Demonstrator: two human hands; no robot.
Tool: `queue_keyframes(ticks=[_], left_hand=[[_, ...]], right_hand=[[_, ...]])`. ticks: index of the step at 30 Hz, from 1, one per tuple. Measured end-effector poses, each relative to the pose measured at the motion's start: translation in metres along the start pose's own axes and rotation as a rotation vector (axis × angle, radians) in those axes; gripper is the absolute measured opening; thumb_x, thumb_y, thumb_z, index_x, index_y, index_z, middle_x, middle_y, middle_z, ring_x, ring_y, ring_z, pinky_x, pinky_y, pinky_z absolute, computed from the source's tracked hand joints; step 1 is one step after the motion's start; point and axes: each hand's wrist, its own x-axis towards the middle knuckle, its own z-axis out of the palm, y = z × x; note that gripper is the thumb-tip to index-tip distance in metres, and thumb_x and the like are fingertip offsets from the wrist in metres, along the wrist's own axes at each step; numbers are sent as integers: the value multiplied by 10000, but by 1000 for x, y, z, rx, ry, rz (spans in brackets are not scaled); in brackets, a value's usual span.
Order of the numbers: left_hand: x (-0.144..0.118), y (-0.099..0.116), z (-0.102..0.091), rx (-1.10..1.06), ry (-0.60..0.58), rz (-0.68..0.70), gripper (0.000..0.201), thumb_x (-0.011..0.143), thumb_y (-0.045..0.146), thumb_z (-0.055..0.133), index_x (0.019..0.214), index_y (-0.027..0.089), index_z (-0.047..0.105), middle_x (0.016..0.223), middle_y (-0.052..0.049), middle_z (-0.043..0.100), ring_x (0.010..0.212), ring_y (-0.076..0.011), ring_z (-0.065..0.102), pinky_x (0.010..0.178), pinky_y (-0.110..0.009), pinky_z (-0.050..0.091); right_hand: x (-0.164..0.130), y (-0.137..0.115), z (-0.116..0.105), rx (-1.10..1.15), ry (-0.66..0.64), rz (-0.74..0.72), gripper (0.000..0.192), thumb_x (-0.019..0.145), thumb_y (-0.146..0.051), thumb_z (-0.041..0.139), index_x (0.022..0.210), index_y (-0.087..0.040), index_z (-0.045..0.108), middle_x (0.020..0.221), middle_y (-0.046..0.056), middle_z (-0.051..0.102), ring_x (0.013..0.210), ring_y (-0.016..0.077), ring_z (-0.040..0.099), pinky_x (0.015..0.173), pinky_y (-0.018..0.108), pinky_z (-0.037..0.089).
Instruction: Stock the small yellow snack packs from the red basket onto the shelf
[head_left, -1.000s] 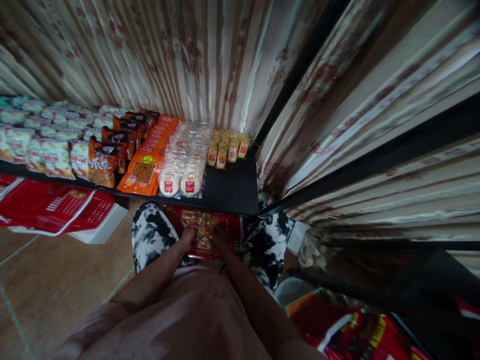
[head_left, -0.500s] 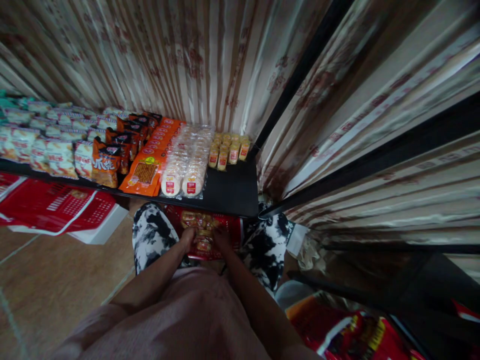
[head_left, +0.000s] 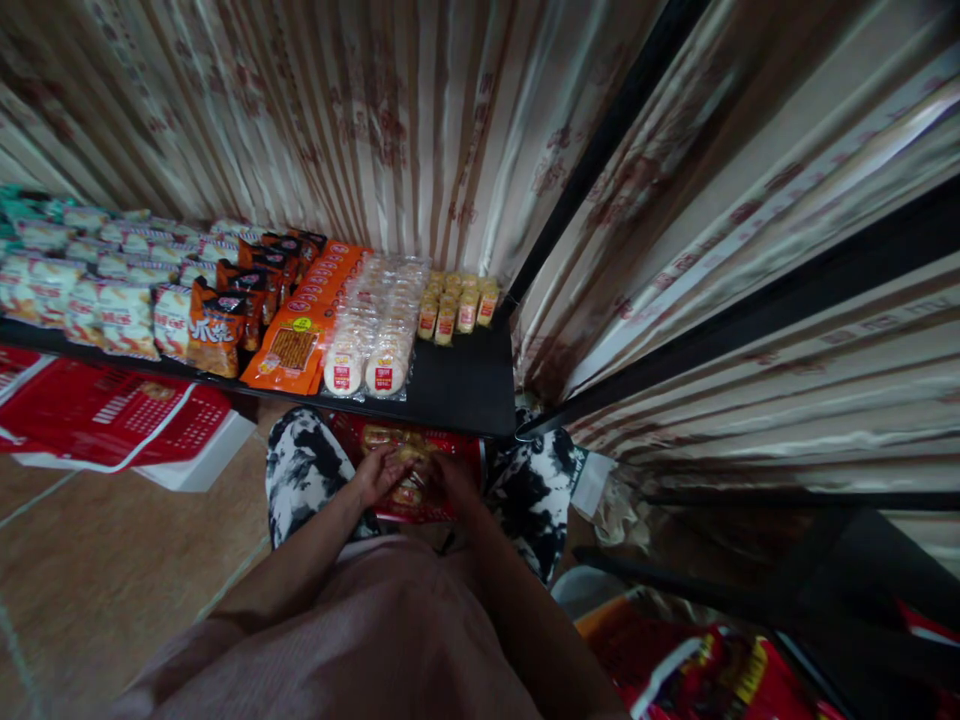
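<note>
I see both hands low in the frame, just below centre, working in a red box (head_left: 457, 470) of small packets that sits on the floor between the knees. My left hand (head_left: 377, 473) lies on the packets (head_left: 409, 485) with its fingers spread and curled down over them; the right hand (head_left: 455, 480) sits just beside it at 3 o'clock, also pressed into the pile. The hands are close together, nearly touching, but I cannot tell whether either has actually closed on a packet, since the picture is dim there. The packets lie right under and between the fingertips. The black-and-white patterned trousers (head_left: 300, 470) flank the box at 9 and 3 o'clock. At 12 o'clock from the hands runs a black shelf (head_left: 465, 385) with its right end bare; on it stand small yellow packets (head_left: 457, 305), then round clear-wrapped cakes (head_left: 371, 335), orange flat packs (head_left: 296, 340) and more snack bags (head_left: 112, 310) toward 10 o'clock. A striped curtain (head_left: 390, 120) hangs behind. A red and white carton (head_left: 112, 425) lies on the floor at 9 o'clock.
</note>
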Motion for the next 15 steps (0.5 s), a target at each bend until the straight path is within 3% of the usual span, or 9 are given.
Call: queue_keyframes(ticks=[5,9,15], left_hand=[[-9,4,4,-14,-13,-10,78,828,76,482,779,81,543,711,-111,663,663,-145,670,562,-151,530],[-18,5,9,4,-4,5,114,839,47,476,747,89,529,729,-112,666,685,-140,675,564,-129,526],[-34,7,19,71,5,26,134,868,85,466,766,88,553,649,-63,647,541,-91,633,485,-113,489]], right_hand=[[-12,-15,-2,196,-3,95,222,583,-368,635,676,-171,590,615,-22,598,542,87,539,510,189,406],[-21,-29,-6,157,-27,99,218,576,-354,663,649,-167,576,537,-38,566,478,74,493,459,180,366],[-30,-44,-11,43,-71,69,248,617,-399,634,674,-161,588,469,-53,527,417,71,446,412,181,325]])
